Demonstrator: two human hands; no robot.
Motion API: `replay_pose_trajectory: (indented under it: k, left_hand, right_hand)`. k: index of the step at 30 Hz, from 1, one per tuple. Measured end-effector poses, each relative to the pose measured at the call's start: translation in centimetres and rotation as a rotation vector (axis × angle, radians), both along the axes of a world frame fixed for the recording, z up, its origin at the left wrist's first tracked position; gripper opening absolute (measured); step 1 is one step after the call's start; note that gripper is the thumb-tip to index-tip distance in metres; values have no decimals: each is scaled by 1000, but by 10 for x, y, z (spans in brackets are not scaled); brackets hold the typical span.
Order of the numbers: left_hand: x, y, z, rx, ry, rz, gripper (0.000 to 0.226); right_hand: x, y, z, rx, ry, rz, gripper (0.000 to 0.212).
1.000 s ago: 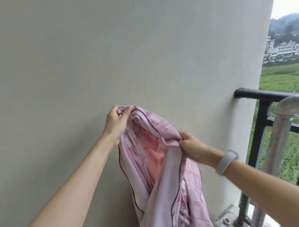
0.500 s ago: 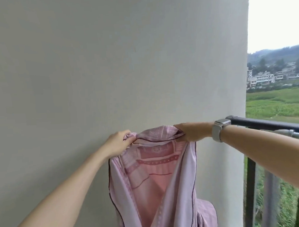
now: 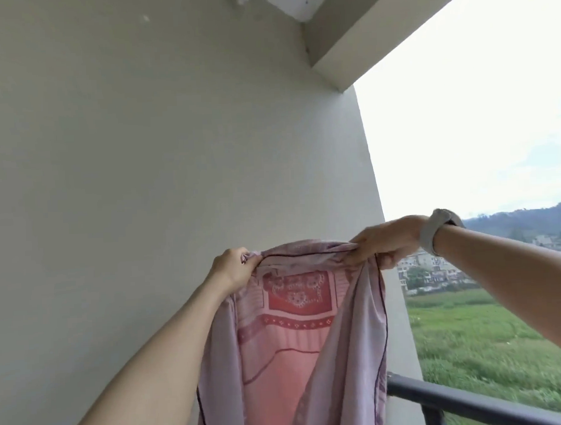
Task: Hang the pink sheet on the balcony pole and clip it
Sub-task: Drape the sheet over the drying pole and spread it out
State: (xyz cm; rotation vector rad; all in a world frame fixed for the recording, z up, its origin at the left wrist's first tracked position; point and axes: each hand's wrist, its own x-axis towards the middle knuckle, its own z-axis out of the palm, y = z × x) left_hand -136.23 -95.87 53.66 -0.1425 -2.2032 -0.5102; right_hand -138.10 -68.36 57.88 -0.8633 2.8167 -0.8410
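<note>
The pink sheet (image 3: 297,340), patterned and edged with a dark piping line, hangs down in front of me from both hands. My left hand (image 3: 233,269) grips its top edge on the left. My right hand (image 3: 383,243), with a grey band on the wrist, pinches the same top edge further right. Between the two hands the edge is stretched almost level. The sheet's lower part runs out of the frame at the bottom. No pole and no clip are in view.
A plain pale wall (image 3: 142,170) fills the left and centre behind the sheet. A black balcony railing (image 3: 458,403) runs along the lower right. A ceiling beam (image 3: 362,48) crosses the upper right. Beyond the railing lie green fields and distant buildings.
Both hands have risen with the sheet and moved apart, stretching its top edge flat. My view has tilted upward, so the ceiling beam now shows and the railing sits lower.
</note>
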Motion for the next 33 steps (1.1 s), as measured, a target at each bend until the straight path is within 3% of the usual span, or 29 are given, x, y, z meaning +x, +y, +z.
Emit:
replay_pose_trajectory:
  k: [1, 3, 5, 7, 9, 11, 13, 16, 18, 25, 28, 33]
  left_hand:
    - [-6, 14, -9, 7, -20, 1, 35]
    - [-15, 44, -22, 58, -16, 14, 35]
    - [-12, 79, -18, 142, 72, 35, 34]
    - [3, 116, -2, 196, 256, 15, 31]
    - [25, 149, 13, 113, 463, -37, 28]
    - [51, 171, 17, -31, 577, -68, 28]
    - [74, 178, 3, -203, 605, -43, 28]
    - [110, 182, -38, -457, 648, -37, 29]
    - [135, 189, -65, -565, 661, -34, 31]
    - [218, 221, -110, -572, 602, -70, 42]
    - [264, 246, -99, -462, 615, -113, 22]
    - [337, 322, -107, -471, 641, -243, 27]
  right_hand:
    - [0, 18, -2, -29, -136, 25, 31]
    - [0, 46, -5, -125, -149, -1, 17]
    - [-1, 63, -3, -404, 4, -88, 4]
    - [1, 77, 5, -747, 193, -168, 11]
    - [13, 93, 12, -890, 481, -226, 18]
    - [34, 118, 3, -709, 897, -287, 21]
    - [64, 147, -20, -291, 1224, -231, 21]
    - [115, 187, -60, 283, 1300, -100, 29]
    - [151, 204, -80, 440, 1320, -56, 33]
    - [254, 244, -108, 535, 1279, -26, 29]
    - [286, 263, -102, 455, 1290, -58, 30]
    - [344, 328, -120, 308, 1257, -179, 27]
